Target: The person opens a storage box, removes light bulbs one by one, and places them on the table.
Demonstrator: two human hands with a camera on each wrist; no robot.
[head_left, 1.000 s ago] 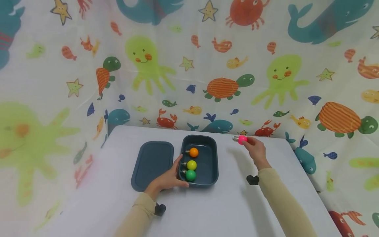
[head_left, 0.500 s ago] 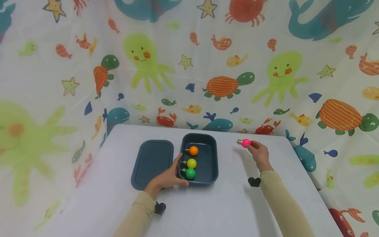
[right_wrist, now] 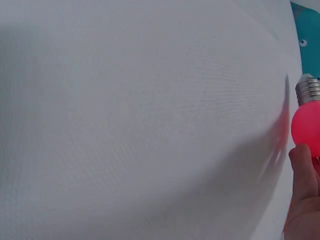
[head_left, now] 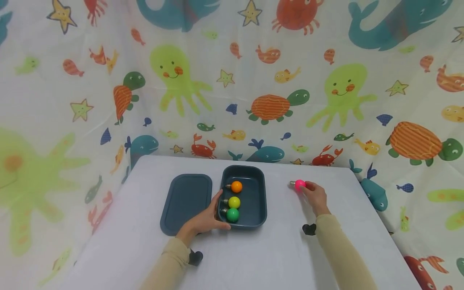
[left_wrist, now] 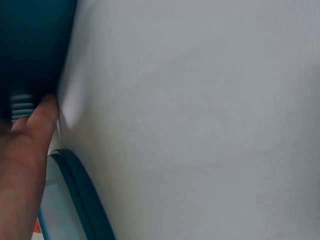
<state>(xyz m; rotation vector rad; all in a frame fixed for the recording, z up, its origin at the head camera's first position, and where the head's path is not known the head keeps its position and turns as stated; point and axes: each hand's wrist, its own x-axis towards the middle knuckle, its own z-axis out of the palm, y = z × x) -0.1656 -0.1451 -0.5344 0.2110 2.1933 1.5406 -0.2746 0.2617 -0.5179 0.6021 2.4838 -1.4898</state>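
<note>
- Bench (head_left: pixel 275 257): white surface; its far edge runs along a printed cloth (head_left: pixel 268 72).
- Container (head_left: pixel 255 201): dark and uncovered, about midway between the bench's left and right edges, closer to the far edge. Caution: I judge that uneven pressure on one corner could swing or tip it.
- Lid (head_left: pixel 186 201): flat on the bench, beside the container toward the left edge. In my head view the left wrist overlaps its near right corner; a careless withdrawal could drag it.
- Left grip (head_left: pixel 201 219): holding the container's near left corner, thumb along the near wall, fingers along the left wall.
- Right grip (head_left: pixel 314 195): pinching the pink bulb (head_left: pixel 300 185) by its globe, toward the bench's far right corner. The cap points to the left edge. I cannot confirm whether the bulb touches the bench. Caution: a fingertip pinch on a round globe could slip; a dropped bulb could roll to the far edge.
- Orange bulb (head_left: pixel 237 187), yellow bulb (head_left: pixel 234 202), green bulb (head_left: pixel 233 215): lying along the container's left wall, caps toward it. Yellow and green sit close together; a jolt from the left grip could knock them against each other.
</note>
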